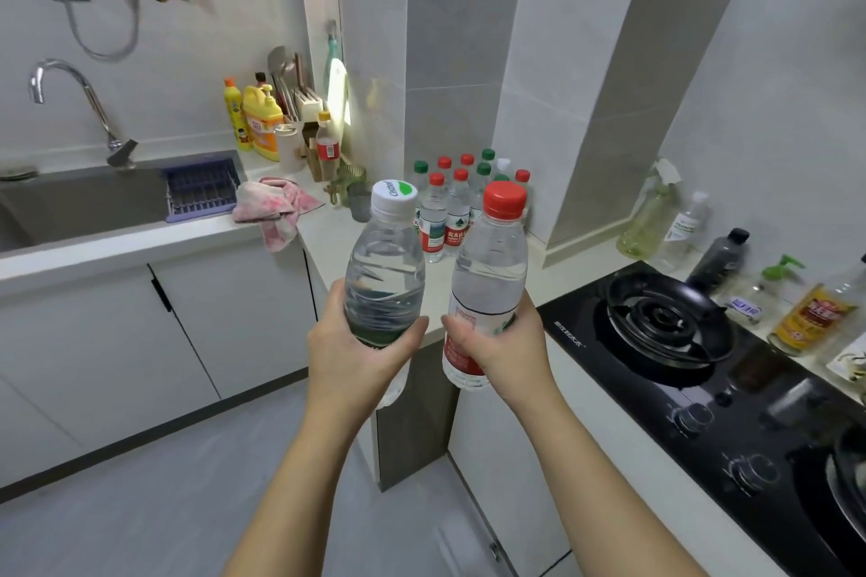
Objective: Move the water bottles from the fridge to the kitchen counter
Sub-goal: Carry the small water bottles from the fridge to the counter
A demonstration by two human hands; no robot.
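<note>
My left hand (361,351) grips the lower half of a clear water bottle with a white and green cap (384,267). My right hand (503,342) grips a water bottle with a red cap and a red label (489,267). Both bottles are upright, side by side, held in the air in front of the corner of the kitchen counter (328,234). Behind them, in the counter's corner against the tiled wall, stands a group of several water bottles with red and green caps (457,201).
A black gas hob (703,356) with a pan fills the counter to the right, with oil and sauce bottles behind it. At the left are a sink (84,201) with tap, a purple rack, a pink cloth (276,204), detergent bottles and a small glass.
</note>
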